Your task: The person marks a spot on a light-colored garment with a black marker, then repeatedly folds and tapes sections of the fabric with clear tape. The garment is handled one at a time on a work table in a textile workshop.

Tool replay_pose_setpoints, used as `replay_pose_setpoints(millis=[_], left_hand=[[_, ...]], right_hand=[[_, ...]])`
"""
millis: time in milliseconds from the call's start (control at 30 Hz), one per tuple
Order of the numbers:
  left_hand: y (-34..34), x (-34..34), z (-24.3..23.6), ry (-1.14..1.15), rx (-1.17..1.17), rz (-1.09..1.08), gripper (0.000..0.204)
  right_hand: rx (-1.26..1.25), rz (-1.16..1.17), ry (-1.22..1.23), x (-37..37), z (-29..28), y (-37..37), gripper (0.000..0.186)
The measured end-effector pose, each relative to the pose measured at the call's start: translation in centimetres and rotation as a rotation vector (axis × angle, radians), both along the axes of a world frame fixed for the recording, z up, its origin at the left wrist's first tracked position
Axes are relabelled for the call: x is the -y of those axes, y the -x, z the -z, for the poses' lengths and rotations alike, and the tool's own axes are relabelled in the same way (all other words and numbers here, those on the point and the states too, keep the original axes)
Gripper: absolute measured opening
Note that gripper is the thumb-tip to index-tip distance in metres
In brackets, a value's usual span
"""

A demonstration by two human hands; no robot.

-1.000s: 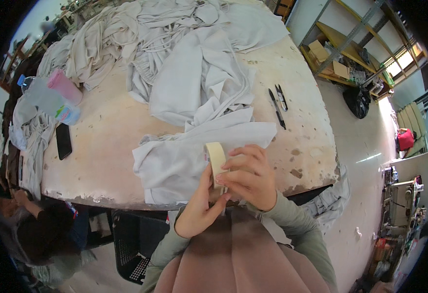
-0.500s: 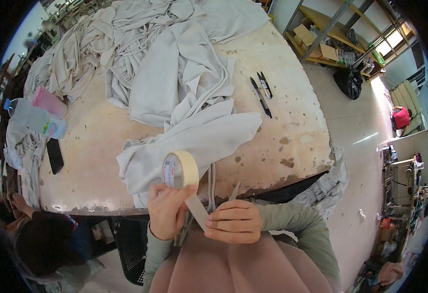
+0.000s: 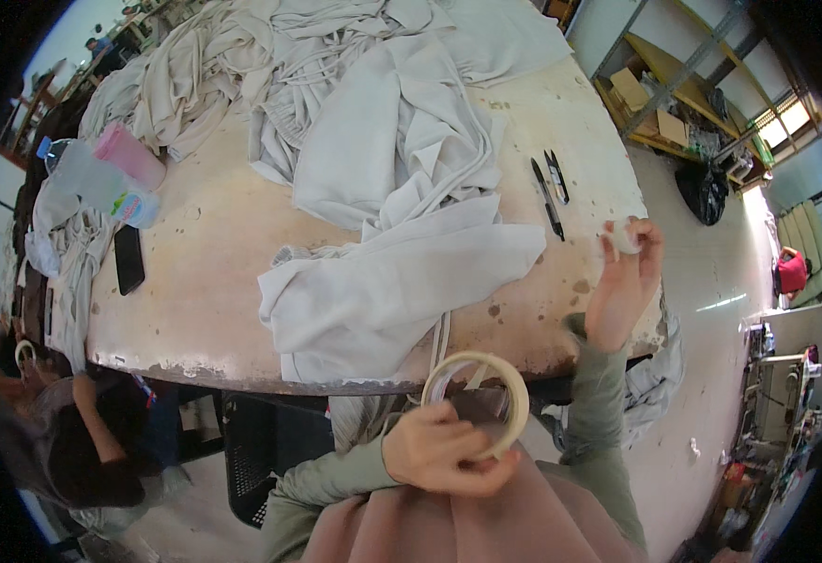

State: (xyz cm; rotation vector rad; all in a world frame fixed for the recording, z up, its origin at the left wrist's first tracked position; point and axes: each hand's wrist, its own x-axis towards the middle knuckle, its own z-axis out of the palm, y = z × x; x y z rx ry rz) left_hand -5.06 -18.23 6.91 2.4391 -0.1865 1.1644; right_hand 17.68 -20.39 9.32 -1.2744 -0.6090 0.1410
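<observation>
The left hand [image 3: 444, 455] grips a roll of masking tape [image 3: 479, 399], its fingers curled around the lower rim with the thumb laid across the near edge. The ring stands up above the knuckles, low over the lap and just short of the table edge [image 3: 242, 375]. Held by the rim like this, the open core faces the camera and the roll stays braced.

The right hand [image 3: 625, 281] is raised well away to the right, over the table's corner. Its fingertips [image 3: 629, 239] pinch a small crumpled piece of tape [image 3: 623, 241]; the other fingers are loosely bent beneath it. Lifting the piece clear probably keeps its sticky side off the cloth.

The roll is pale cream, wide-holed, with little tape left on it.

Beyond the left fingers a folded grey garment [image 3: 402, 291] hangs toward the table's near edge, with more grey cloth heaped behind. Just left of the right fingertips lie two black pens [image 3: 550, 188]. Far left, a black phone [image 3: 129, 258] rests flat.
</observation>
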Motion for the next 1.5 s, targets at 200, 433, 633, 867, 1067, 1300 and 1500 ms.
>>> replay_pose_setpoints(millis=[200, 433, 633, 867, 1067, 1300, 1500], left_hand=[[-2.5, -2.6, 1.0, 0.319, -0.167, 0.301, 0.034], [-4.0, -9.2, 2.4, 0.230, -0.464, -0.473, 0.049], [-5.2, -12.8, 4.8, 0.305, -0.598, -0.565, 0.031], [-5.7, -17.2, 3.7, 0.871, -0.742, -0.114, 0.025], [-5.6, -16.3, 5.0, 1.299, -0.584, 0.023, 0.029], [-5.6, -15.2, 4.7, 1.451, -0.405, -0.045, 0.025], [-5.8, -15.3, 4.6, 1.221, -0.525, -0.019, 0.019]], right_hand=[[-0.275, -0.574, -0.193, 2.8, 4.6, 5.5, 0.047], [0.311, 0.184, 0.301, 2.9, 8.9, -5.5, 0.042], [0.633, 0.187, 0.519, 1.7, 8.1, -5.4, 0.024], [0.088, -0.774, 0.125, -5.6, 5.6, -4.6, 0.016], [0.032, -0.988, 0.178, -8.0, 6.9, -2.5, 0.013], [0.072, -0.868, 0.218, -7.8, 7.9, -0.2, 0.017], [-0.088, -0.743, 0.229, -6.9, 8.0, 1.0, 0.014]])
